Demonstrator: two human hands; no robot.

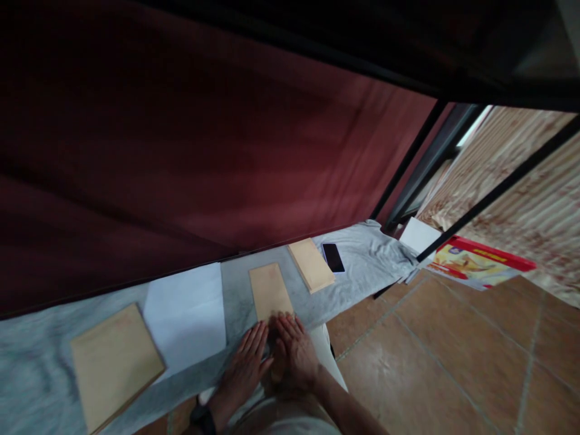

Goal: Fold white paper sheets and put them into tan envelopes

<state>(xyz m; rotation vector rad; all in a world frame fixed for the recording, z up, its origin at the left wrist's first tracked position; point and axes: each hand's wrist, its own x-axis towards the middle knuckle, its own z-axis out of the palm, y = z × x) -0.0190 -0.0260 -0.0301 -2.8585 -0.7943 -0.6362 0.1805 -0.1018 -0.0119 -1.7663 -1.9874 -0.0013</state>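
Observation:
A single tan paper envelope [270, 291] lies on the grey cloth in front of me. My left hand [247, 362] is flat at its near left corner, fingers stretched out. Beside it, my right hand [295, 349] spreads its fingers over the near right edge of the same envelope. Both hands are open, and they cover the envelope's near end. Just right of it is a small stack of tan envelopes [310, 264]. To the left are large white paper sheets [185, 317] and a bigger pile of tan envelopes [118, 365].
A phone [333, 258] rests right of the small stack on the cloth-covered narrow table [362, 244]. Behind rises a dark red curtain-like panel [226, 157]. Black metal bars [502, 188] stand at the right. A red and yellow box [480, 263] lies on the tiled floor [435, 356].

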